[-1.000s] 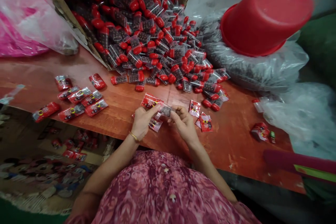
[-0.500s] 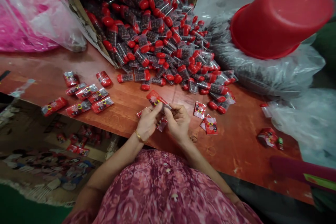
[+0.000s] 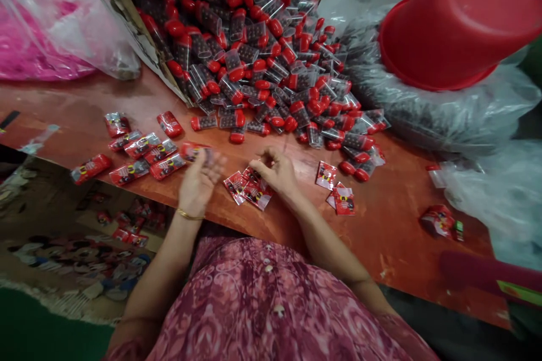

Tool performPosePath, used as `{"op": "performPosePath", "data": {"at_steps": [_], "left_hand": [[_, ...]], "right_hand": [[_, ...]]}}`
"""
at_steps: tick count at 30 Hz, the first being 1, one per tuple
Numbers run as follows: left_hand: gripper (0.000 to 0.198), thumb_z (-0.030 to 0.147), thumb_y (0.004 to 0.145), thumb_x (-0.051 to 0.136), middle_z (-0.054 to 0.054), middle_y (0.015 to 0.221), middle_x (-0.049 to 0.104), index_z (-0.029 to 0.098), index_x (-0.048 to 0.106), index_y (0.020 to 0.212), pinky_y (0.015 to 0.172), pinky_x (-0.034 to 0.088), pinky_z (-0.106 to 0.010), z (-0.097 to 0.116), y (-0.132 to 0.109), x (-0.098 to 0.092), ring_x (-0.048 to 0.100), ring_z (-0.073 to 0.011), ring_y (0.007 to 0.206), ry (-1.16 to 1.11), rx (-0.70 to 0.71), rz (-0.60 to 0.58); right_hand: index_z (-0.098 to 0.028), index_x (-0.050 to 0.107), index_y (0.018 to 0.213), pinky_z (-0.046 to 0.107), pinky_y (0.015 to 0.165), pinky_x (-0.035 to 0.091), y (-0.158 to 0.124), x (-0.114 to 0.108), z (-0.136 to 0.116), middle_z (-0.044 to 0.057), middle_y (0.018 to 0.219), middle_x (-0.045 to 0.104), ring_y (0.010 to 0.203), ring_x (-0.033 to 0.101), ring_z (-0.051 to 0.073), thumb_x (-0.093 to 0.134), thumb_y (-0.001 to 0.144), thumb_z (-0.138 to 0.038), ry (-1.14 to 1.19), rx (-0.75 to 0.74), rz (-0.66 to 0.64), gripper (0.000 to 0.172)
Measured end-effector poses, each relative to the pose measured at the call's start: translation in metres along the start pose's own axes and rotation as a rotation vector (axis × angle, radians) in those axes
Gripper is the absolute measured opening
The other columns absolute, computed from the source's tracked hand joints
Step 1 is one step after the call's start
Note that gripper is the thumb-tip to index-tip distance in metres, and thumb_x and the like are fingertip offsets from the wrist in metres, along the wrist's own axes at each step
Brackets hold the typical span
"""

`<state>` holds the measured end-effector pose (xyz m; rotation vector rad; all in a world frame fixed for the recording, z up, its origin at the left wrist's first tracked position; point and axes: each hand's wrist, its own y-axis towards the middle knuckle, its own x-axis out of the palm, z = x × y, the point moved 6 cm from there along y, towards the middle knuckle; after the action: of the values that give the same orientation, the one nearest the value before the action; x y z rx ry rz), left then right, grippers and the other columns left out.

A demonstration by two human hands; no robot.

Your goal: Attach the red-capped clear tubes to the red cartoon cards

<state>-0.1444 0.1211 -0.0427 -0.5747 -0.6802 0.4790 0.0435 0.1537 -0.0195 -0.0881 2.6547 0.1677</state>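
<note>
My left hand [image 3: 198, 180] is open, its fingers spread and smeared by motion. A red wrapped tube [image 3: 195, 152] lies at its fingertips, beside the group of red wrapped tubes [image 3: 143, 149] on the left of the table. My right hand [image 3: 277, 174] hovers low over a few flat printed red sleeves [image 3: 257, 194]. Its fingers are bent, with a gap between thumb and forefinger, and nothing shows between them. Another flat sleeve [image 3: 235, 187] lies just left of these. More flat sleeves [image 3: 326, 175] rest to the right of my right hand.
Clear tubes with red caps [image 3: 254, 67] spill from a cardboard box [image 3: 127, 17] onto the table [image 3: 376, 237]. A red bucket [image 3: 457, 28] sits upside down on a plastic bag [image 3: 444, 113] at right. A pink-filled bag [image 3: 51, 28] is at left. Wrapped pieces [image 3: 129, 228] lie below the table edge.
The wrapped tube that both hands held has moved left to the group and left my left hand's grip. My hands have parted; the right now hovers over the flat sleeves.
</note>
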Motion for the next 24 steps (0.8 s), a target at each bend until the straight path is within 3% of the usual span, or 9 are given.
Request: {"op": "performPosePath", "data": {"at_steps": [2,5,7,9,11,13,15,19,24], "left_hand": [[0.028,0.044,0.083,0.054,-0.002,0.08,0.072,0.02,0.062,0.071,0.076,0.05,-0.019,0.03,0.008,-0.026,0.067,-0.0108,0.084,-0.134,0.21,0.148],[0.04,0.055,0.084,0.045,-0.005,0.095,0.071,0.02,0.063,0.077,0.082,0.049,-0.02,0.047,0.012,-0.037,0.064,-0.0126,0.099,-0.194,0.346,0.16],[0.039,0.054,0.08,0.05,-0.008,0.101,0.07,0.019,0.064,0.082,0.084,0.05,-0.026,0.041,0.016,-0.021,0.064,-0.0167,0.1,-0.05,0.319,0.085],[0.032,0.046,0.077,0.058,-0.01,0.105,0.068,0.019,0.065,0.091,0.088,0.049,-0.033,0.035,0.021,0.005,0.064,-0.0209,0.1,0.253,0.361,0.009],[0.033,0.037,0.075,0.061,-0.011,0.116,0.064,0.018,0.064,0.102,0.098,0.042,-0.04,0.041,0.026,0.033,0.057,-0.0253,0.112,0.67,0.602,-0.024],[0.041,0.03,0.075,0.06,-0.013,0.133,0.052,0.018,0.061,0.114,0.107,0.028,-0.048,0.049,0.032,0.054,0.039,-0.0307,0.129,1.084,0.849,0.018],[0.047,0.025,0.075,0.057,-0.014,0.143,0.04,0.018,0.057,0.122,0.109,0.019,-0.055,0.052,0.043,0.065,0.024,-0.0351,0.137,1.396,0.954,0.059],[0.046,0.023,0.079,0.049,-0.015,0.145,0.037,0.018,0.054,0.125,0.104,0.026,-0.058,0.036,0.053,0.075,0.021,-0.0382,0.137,1.645,0.952,0.002],[0.047,0.022,0.085,0.04,-0.017,0.146,0.035,0.016,0.049,0.131,0.104,0.026,-0.055,-0.002,0.035,0.095,0.019,-0.0371,0.138,1.765,0.95,-0.111]], "right_hand": [[-0.017,0.064,0.093,0.031,0.066,0.043,-0.008,-0.01,0.004,0.005,0.079,0.063,0.072,0.055,0.018,0.066,0.072,-0.051,-0.234,-0.078,-0.011,0.04],[-0.018,0.067,0.096,0.036,0.072,0.043,-0.025,-0.013,0.013,0.01,0.088,0.065,0.08,0.055,0.023,0.061,0.079,-0.044,-0.46,-0.212,-0.093,0.032],[-0.019,0.069,0.096,0.038,0.071,0.044,-0.035,-0.013,0.018,0.01,0.088,0.064,0.079,0.054,0.023,0.056,0.083,-0.041,-0.513,-0.249,-0.072,0.028],[-0.02,0.069,0.097,0.038,0.069,0.045,-0.042,-0.012,0.021,0.01,0.088,0.064,0.078,0.054,0.023,0.055,0.085,-0.04,-0.529,-0.268,-0.026,0.028],[-0.02,0.07,0.098,0.037,0.068,0.045,-0.047,-0.011,0.021,0.01,0.088,0.063,0.077,0.054,0.023,0.055,0.084,-0.04,-0.54,-0.286,-0.005,0.028],[-0.021,0.069,0.099,0.037,0.068,0.046,-0.049,-0.01,0.019,0.01,0.088,0.063,0.077,0.054,0.022,0.055,0.085,-0.039,-0.547,-0.295,-0.002,0.027],[-0.021,0.068,0.099,0.037,0.068,0.046,-0.046,-0.011,0.017,0.01,0.088,0.063,0.078,0.054,0.022,0.053,0.086,-0.039,-0.54,-0.291,0.016,0.027],[-0.019,0.063,0.11,0.039,0.078,0.047,-0.014,-0.007,0.0,0.012,0.099,0.062,0.088,0.055,0.025,0.044,0.09,-0.038,-0.546,-0.324,0.054,0.033],[-0.015,0.049,0.13,0.043,0.087,0.043,0.044,0.011,-0.006,0.017,0.127,0.052,0.103,0.051,0.03,0.045,0.089,-0.036,-0.688,-0.304,0.026,0.045]]}}
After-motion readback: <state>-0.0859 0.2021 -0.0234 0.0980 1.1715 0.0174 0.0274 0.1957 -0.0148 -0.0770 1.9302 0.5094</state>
